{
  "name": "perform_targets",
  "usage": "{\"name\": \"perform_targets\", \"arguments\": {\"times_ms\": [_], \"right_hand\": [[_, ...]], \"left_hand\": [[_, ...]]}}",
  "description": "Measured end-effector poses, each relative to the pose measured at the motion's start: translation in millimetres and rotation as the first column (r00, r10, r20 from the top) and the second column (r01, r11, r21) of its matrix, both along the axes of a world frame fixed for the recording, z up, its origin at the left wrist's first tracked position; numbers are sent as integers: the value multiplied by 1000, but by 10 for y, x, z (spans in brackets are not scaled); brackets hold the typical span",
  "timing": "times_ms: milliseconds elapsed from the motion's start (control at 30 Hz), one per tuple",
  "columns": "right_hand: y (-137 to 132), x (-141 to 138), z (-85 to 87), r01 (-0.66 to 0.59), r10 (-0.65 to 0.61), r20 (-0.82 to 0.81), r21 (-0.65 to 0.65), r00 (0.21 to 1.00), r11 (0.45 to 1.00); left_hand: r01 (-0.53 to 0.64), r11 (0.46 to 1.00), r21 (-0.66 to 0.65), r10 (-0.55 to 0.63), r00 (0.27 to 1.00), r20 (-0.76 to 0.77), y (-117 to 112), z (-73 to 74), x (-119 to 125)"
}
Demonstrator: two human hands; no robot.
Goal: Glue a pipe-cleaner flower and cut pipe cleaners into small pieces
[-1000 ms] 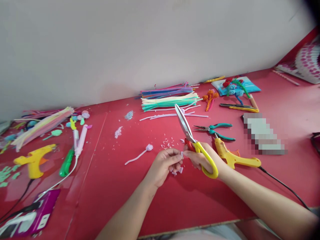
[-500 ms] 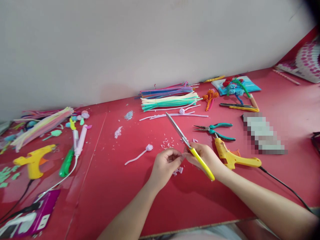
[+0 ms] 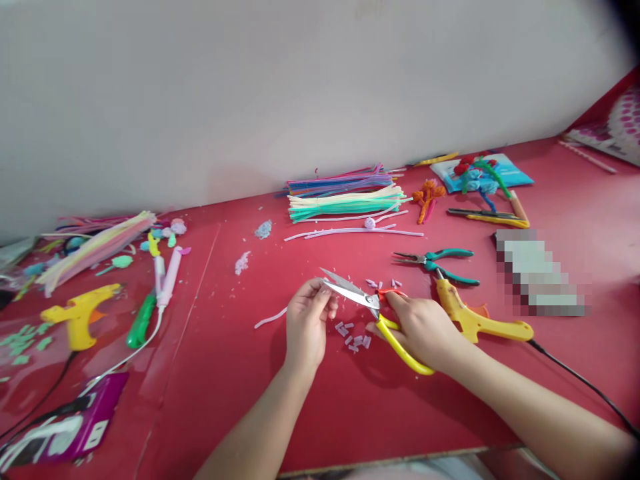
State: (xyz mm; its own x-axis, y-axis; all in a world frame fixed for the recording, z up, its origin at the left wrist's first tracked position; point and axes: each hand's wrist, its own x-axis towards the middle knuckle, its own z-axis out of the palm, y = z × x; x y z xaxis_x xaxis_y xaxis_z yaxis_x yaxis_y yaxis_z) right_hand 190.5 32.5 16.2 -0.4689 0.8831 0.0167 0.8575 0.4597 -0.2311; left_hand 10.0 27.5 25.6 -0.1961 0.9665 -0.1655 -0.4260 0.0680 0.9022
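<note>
small lilac pieces (image 3: 355, 339) lie on the red table (image 3: 235, 400), just nearer than the scissors (image 3: 371, 301), which the right hand (image 3: 420, 327) grips by the handles, blades parted. the left hand (image 3: 306, 313) has its fingers bunched at the blade tips, on what i cannot tell. snipping seems the step in hand, and the next move calls for fingers clear of the blades, with pliers (image 3: 429, 260) farther right and a stem bundle (image 3: 347, 203) beyond.

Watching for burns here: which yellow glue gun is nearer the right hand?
The glue gun by the teal-handled pliers; the other gun lies far left.
</note>
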Motion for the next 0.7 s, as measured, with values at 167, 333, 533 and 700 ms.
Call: {"name": "perform_targets", "arguments": {"times_ms": [167,333,533,700], "right_hand": [[-13,-4,-47,-29,29,28,8,999,1000],[-24,-8,-74,-36,36,23,21,999,999],[-20,-4,-73,-40,38,36,33,999,999],[-21,-1,-79,-41,39,57,35,998,999]], "left_hand": [[4,1000,24,-4,1000,13,-8,-9,-2],[6,999,35,-7,1000,25,-14,-11,-1],[24,999,31,-24,1000,15,-15,-26,-11],[25,999,30,-26,1000,12,-18,-25,-11]]}}
